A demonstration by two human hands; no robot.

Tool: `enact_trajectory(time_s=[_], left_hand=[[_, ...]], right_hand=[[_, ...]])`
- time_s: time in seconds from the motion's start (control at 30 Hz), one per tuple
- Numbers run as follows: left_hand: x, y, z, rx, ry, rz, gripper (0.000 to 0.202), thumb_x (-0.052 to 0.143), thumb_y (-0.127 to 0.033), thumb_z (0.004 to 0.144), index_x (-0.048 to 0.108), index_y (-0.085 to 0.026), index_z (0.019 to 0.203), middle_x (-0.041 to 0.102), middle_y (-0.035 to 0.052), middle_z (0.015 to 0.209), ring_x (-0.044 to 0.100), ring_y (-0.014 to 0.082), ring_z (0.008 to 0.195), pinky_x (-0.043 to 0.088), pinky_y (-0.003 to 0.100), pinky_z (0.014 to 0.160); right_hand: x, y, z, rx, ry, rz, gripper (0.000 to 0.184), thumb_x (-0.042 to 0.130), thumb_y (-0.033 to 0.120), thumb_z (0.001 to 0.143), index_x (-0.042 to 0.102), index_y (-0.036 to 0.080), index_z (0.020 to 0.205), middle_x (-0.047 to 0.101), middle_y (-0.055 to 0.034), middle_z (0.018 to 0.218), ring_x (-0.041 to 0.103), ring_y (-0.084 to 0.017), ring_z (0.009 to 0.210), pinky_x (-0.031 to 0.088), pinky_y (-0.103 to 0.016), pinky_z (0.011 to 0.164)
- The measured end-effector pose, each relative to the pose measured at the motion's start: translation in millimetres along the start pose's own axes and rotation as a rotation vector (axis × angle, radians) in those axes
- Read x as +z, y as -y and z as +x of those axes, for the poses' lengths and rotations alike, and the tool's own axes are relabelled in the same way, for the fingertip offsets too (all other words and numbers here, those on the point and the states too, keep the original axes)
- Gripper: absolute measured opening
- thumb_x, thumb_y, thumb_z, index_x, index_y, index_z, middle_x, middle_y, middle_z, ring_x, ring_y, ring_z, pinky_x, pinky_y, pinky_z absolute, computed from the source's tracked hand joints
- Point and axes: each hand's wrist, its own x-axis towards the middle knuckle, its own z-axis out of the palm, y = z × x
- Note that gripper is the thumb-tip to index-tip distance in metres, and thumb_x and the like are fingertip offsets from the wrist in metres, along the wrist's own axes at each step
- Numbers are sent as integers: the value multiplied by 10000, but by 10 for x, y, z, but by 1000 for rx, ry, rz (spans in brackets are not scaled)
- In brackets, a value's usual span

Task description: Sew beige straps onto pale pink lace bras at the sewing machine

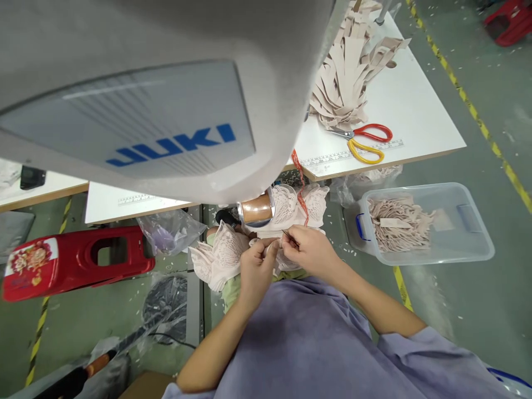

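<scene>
A pale pink lace bra [224,255] lies across my lap, its cups spread left and right. My left hand [258,269] is closed, thumb and fingers pinching an edge of the bra. Close beside it, my right hand [311,250] is closed around a small, thin, pointed metal tool [286,235], mostly hidden by the fingers. The tool's tip points at the pinched edge. An orange-red braided cord [300,183] hangs from the table and runs down to my right hand. More pale lace cups [286,204] lie just beyond my hands, beside the machine's rounded metal end [256,210].
A large sewing machine head [274,111] overhangs the white table [419,111]. Red-and-yellow scissors [366,145] and beige strips [343,83] lie there. Right stands a clear plastic bin [457,244] holding beige pieces [399,221]; left, a red stool [83,263] and a plastic bag [172,230].
</scene>
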Motion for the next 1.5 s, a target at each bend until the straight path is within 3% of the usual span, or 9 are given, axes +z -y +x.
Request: enact_trajectory(time_s=[0.17, 0.3, 0.47, 0.57, 0.7, 0.83, 0.97, 1.2, 1.5], left_hand=[[-120, 93, 167, -250, -26, -297, 356, 799, -498, 645, 712, -161, 722, 676, 8, 646, 623, 148, 650, 523, 271, 674], [-126, 67, 182, -264, 6, -310, 381, 835, -493, 587, 714, -149, 699, 672, 9, 632, 610, 135, 626, 520, 262, 654], [-147, 51, 160, -273, 22, -330, 375, 852, -467, 572, 706, -146, 698, 654, -5, 611, 597, 127, 596, 515, 260, 633], [-220, 82, 168, -261, -23, -353, 383, 847, -479, 580, 698, -148, 702, 634, -17, 595, 574, 114, 568, 498, 248, 599], [-259, 46, 159, -248, -73, -402, 412, 855, -511, 560, 699, -155, 700, 629, -26, 587, 565, 100, 567, 488, 225, 594], [-179, -86, 116, -274, -32, -443, 464, 893, -524, 479, 707, -150, 682, 657, -2, 600, 599, 122, 588, 521, 250, 609], [-122, -174, 52, -292, -35, -465, 472, 912, -508, 451, 719, -159, 703, 664, -11, 613, 612, 117, 606, 524, 236, 612], [-138, -157, -41, -193, -30, -421, 397, 883, -490, 561, 753, -165, 750, 705, 6, 698, 615, 112, 643, 533, 233, 651], [-174, -71, -42, -64, 8, -294, 303, 800, -463, 715, 769, -184, 829, 717, 5, 760, 622, 109, 691, 531, 218, 692]], right_hand=[[-208, -98, -32, 229, 172, 837, 210, 545, 372, 756, 415, 230, 671, 306, 84, 514, 254, -90, 449, 238, -243, 470], [-332, -52, -68, 292, 40, 1150, 260, 616, 350, 682, 387, 230, 654, 338, 79, 561, 224, -69, 441, 200, -223, 430], [-501, -141, -108, 208, 69, 898, 226, 555, 397, 792, 394, 248, 736, 377, 75, 572, 290, -92, 443, 268, -237, 430], [-744, -398, -106, 281, -213, 454, 170, 542, 320, 816, 403, 242, 756, 423, 54, 592, 353, -110, 494, 298, -256, 466], [-930, -581, -120, 379, -457, 350, 158, 505, 351, 884, 405, 242, 829, 389, 53, 614, 365, -119, 512, 292, -266, 474], [-610, -315, -262, 331, -83, 484, 271, 502, 476, 901, 410, 233, 979, 501, 26, 723, 425, -119, 534, 340, -254, 463], [-137, 30, -364, 269, 251, 686, 204, 351, 421, 980, 361, 239, 890, 505, 40, 757, 395, -82, 495, 341, -237, 467], [204, 136, -303, 181, 238, 719, 209, 354, 379, 1012, 424, 230, 883, 597, 29, 740, 654, -132, 594, 500, -266, 558], [264, 127, -252, 186, 206, 688, 170, 394, 366, 991, 473, 220, 954, 624, 34, 701, 656, -134, 539, 512, -260, 526]])
